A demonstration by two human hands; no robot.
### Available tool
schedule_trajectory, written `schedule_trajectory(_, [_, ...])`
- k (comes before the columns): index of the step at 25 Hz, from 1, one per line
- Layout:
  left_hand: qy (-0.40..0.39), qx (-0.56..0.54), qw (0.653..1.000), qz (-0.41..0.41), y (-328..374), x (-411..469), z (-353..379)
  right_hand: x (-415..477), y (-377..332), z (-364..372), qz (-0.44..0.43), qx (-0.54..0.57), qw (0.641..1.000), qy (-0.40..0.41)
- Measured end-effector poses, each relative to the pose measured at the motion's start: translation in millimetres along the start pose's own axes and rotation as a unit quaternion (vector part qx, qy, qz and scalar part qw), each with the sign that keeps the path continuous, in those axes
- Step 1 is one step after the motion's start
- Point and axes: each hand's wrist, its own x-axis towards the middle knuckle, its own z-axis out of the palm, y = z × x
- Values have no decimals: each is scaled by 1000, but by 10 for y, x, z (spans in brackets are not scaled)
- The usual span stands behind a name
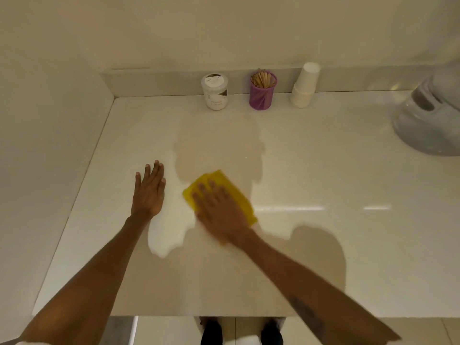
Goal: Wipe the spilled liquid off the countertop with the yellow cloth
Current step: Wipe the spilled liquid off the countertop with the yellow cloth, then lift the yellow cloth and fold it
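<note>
Right hand [219, 207] presses flat on yellow cloth [239, 195] to soak the spill [169, 232]; left hand [149, 192] braces open-palmed on tabletop [323, 170].

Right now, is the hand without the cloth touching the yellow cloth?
Apart. The head view shows the left hand flat on the countertop, with a bare strip of counter between it and the yellow cloth under the right hand.

Right hand [221, 210] presses yellow cloth [239, 195] on countertop [323, 170].
</note>
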Motion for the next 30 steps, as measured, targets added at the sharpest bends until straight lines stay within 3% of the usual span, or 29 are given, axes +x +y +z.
schedule_trajectory(4, [-42, -25, 997, -56, 239, -58, -111, -684, -127, 4, -116, -24, 993, 24])
schedule_trajectory(8, [-51, -53, 995, -69, 485, -155, -231, -980, -336, -194, -30, -7, 994, 107])
schedule_trajectory(12, [-34, -162, 985, -56, 703, -156, -363, -1068, -680, -202, 22, -9, 998, 59])
schedule_trajectory(15, [1, -334, 941, -59, 840, -265, -433, -984, -747, -241, 57, -15, 998, 27])
schedule_trajectory(18, [6, -417, 906, -79, 898, -364, -483, -947, -800, -271, 52, -4, 998, -28])
schedule_trajectory(23, [-60, -549, 818, -160, 902, -335, -549, -707, -567, -724, 141, 148, 979, -20])
schedule_trajectory(26, [-103, -647, 727, -207, 968, -283, -563, -565, -191, -1182, 206, 403, 891, -34])
schedule_trajectory(29, [-157, -734, 626, -214, 1097, -229, -538, -426, 174, -1564, 198, 652, 729, -63])
schedule_trajectory(30, [-182, -757, 592, -209, 1157, -210, -514, -361, 296, -1642, 193, 691, 693, -66])
